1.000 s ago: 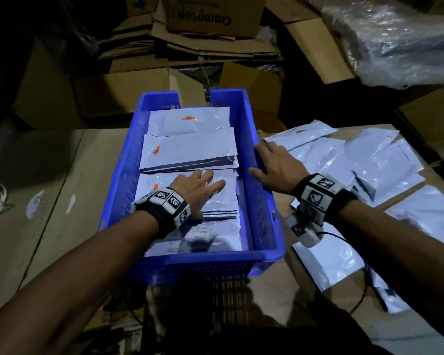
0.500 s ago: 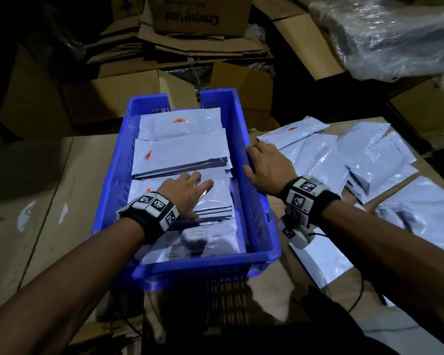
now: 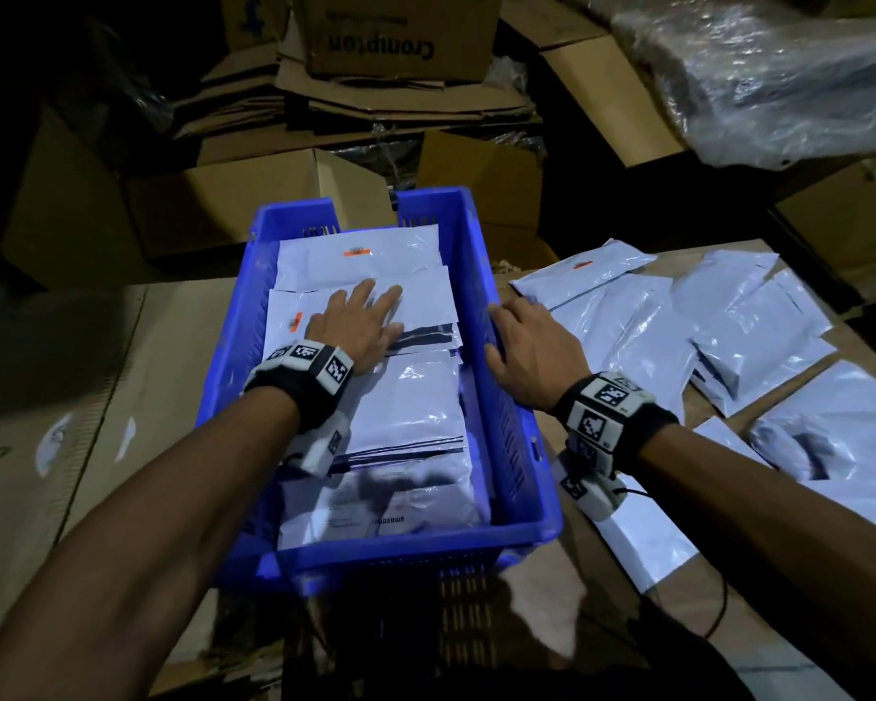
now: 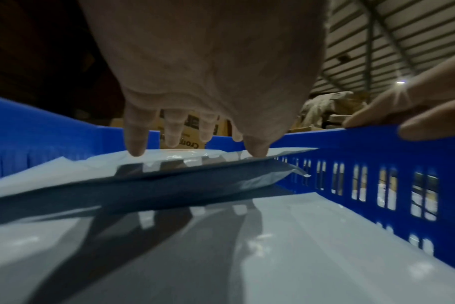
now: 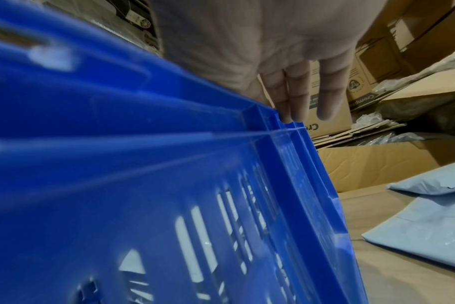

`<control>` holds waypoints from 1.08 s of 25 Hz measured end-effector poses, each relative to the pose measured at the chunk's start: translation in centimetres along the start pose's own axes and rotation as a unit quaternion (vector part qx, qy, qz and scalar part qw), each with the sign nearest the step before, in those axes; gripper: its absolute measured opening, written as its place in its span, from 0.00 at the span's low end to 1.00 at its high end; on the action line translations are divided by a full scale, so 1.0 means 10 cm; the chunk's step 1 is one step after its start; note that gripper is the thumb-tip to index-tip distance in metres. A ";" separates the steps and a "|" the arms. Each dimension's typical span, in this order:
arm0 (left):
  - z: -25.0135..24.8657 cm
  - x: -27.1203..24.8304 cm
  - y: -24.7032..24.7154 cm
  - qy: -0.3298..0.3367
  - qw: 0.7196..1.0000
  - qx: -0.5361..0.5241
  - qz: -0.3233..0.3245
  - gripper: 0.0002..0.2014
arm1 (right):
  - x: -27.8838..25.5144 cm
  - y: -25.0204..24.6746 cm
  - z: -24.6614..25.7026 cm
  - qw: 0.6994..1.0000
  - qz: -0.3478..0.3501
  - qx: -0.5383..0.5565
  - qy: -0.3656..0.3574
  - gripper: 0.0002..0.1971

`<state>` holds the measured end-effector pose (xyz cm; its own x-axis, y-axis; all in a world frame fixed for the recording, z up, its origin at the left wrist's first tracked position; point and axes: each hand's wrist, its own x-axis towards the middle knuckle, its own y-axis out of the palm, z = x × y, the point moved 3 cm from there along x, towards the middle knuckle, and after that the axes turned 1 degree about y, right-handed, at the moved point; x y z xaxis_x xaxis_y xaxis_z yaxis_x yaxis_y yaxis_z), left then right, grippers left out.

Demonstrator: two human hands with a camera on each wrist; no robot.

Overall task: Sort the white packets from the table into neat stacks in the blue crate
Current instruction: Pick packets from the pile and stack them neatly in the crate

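pressing flat, left hand (image 3: 357,323) tops packets (image 3: 416,301); right hand (image 3: 534,354) on crate rim (image 3: 481,275).

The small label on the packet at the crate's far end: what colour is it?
Orange label, clearest in the head view.

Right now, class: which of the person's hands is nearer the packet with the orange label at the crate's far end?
Left. The left hand lies just short of that packet; the right hand rests on the crate rim.
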<state>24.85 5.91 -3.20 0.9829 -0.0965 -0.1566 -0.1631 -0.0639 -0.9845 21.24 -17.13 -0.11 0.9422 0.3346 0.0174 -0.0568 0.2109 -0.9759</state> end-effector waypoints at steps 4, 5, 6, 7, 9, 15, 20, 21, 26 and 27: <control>0.04 0.21 0.17 -0.008 0.998 -0.045 0.031 0.16 | 0.00 0.00 0.00 1.000 -0.002 -0.003 0.000 0.21; 0.02 0.23 0.18 -0.012 0.999 -0.043 0.021 0.15 | 0.00 0.00 0.00 1.000 -0.002 -0.003 -0.001 0.21; 0.01 0.23 0.20 -0.017 0.999 -0.040 0.016 0.15 | 0.01 0.01 0.00 1.000 -0.001 -0.002 -0.003 0.22; -0.01 0.23 0.21 -0.021 0.999 -0.034 0.018 0.17 | 0.01 0.01 0.00 1.000 0.000 0.000 -0.003 0.22; -0.04 0.22 0.25 -0.025 0.999 -0.006 0.040 0.25 | 0.02 0.02 -0.01 1.000 -0.003 0.003 -0.005 0.22; -0.07 0.22 0.29 -0.020 0.996 0.025 0.078 0.35 | 0.02 0.03 -0.02 1.000 0.001 0.001 -0.004 0.22; 0.07 0.12 0.10 -0.022 0.999 -0.027 0.022 0.18 | 0.05 -0.16 0.00 0.997 0.057 -0.050 -0.009 0.21; 0.12 0.09 0.05 -0.044 0.998 -0.034 0.012 0.17 | 0.09 -0.25 0.02 0.996 0.067 -0.062 -0.011 0.20; 0.58 0.15 0.08 -0.163 0.982 -0.085 0.046 0.21 | 0.68 -0.59 0.44 0.996 0.073 -0.049 -0.030 0.18; 0.63 0.17 0.07 -0.180 0.977 -0.099 0.048 0.20 | 0.83 -0.55 0.58 0.994 0.093 -0.039 -0.031 0.18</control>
<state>26.92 11.91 -4.67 0.9225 0.2420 -0.3007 -0.2347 -0.2667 -0.9348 27.44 -10.23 6.64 0.8958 0.4174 -0.1530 -0.1996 0.0700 -0.9774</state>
